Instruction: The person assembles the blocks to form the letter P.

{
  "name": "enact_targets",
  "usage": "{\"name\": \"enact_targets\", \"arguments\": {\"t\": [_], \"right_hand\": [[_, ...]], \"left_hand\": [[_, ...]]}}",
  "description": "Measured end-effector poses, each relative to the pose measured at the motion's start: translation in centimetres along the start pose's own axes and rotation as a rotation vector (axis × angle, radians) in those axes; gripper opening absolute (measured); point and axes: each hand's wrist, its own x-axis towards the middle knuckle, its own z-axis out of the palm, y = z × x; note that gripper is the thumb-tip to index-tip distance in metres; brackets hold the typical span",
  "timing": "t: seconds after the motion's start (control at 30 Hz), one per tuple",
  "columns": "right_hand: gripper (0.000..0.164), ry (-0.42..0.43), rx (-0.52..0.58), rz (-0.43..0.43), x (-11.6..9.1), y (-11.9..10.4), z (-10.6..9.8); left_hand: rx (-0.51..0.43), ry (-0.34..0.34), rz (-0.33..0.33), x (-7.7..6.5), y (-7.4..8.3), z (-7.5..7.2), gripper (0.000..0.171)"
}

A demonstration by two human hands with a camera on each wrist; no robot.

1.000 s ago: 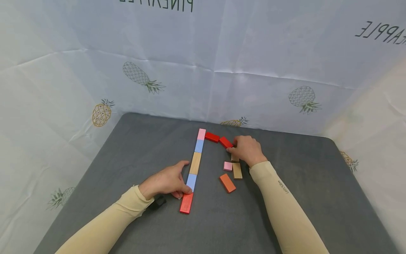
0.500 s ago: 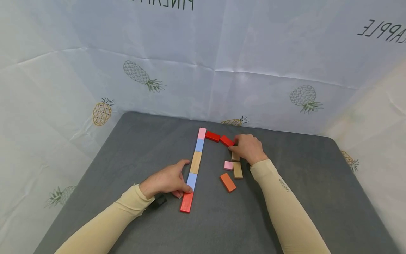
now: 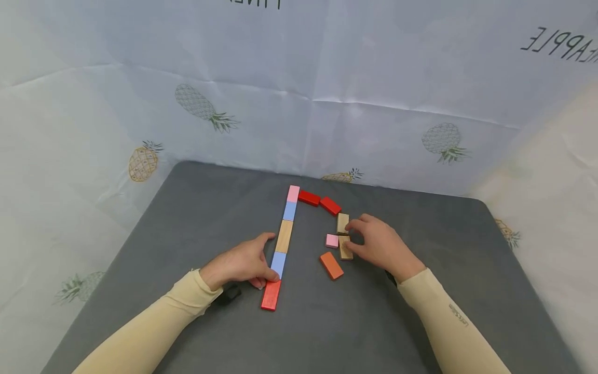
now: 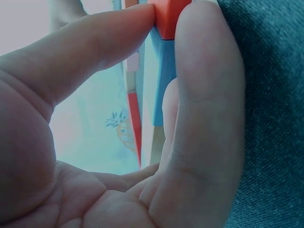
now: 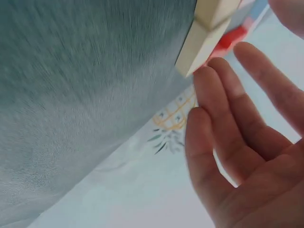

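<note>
Flat wooden blocks form a straight row in the head view: pink [image 3: 293, 194], blue, tan [image 3: 284, 236], blue [image 3: 277, 264] and a red block [image 3: 271, 296] at the near end. My left hand [image 3: 238, 265] pinches that red block by its end between thumb and a finger, as the left wrist view also shows. My right hand [image 3: 380, 246] hovers beside two tan blocks, its index fingertip right at the upper tan block [image 3: 342, 223] and its thumb tip over the lower tan block [image 3: 345, 250]. Its fingers are loosely bent and hold nothing.
Two red blocks, one touching the row's top [image 3: 309, 198] and one further right [image 3: 330, 205], curve toward the tan blocks. A small pink block [image 3: 331, 240] and an orange block [image 3: 331, 265] lie inside the curve. A pineapple-print sheet [image 3: 261, 135] hangs behind the grey table [image 3: 196, 208].
My right hand has let go of the upper tan block and moved toward me and to the right, uncovering it. My left hand keeps its place at the row's near end.
</note>
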Motion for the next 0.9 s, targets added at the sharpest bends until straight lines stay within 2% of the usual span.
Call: {"name": "enact_targets", "arguments": {"t": [0.17, 0.4, 0.63, 0.77, 0.9], "right_hand": [[0.037, 0.050, -0.029, -0.136, -1.0, -1.2, 1.1], [0.030, 0.077, -0.096, -0.184, 0.3, -2.2, 1.5], [0.024, -0.027, -0.132, -0.186, 2.2, -3.1, 1.3], [0.014, -0.057, -0.152, -0.199, 3.1, -3.6, 1.3], [0.014, -0.091, -0.151, -0.204, 4.2, -4.6, 1.5]], "left_hand": [[0.000, 0.000, -0.010, -0.1, -0.1, -0.2, 0.110], [0.009, 0.001, -0.014, 0.0, 0.1, 0.0, 0.110], [0.002, -0.004, -0.009, -0.1, 0.1, 0.1, 0.108], [-0.006, -0.002, -0.003, -0.1, 0.0, 0.0, 0.108], [-0.003, 0.004, 0.003, -0.2, 0.0, -0.1, 0.107]]}}
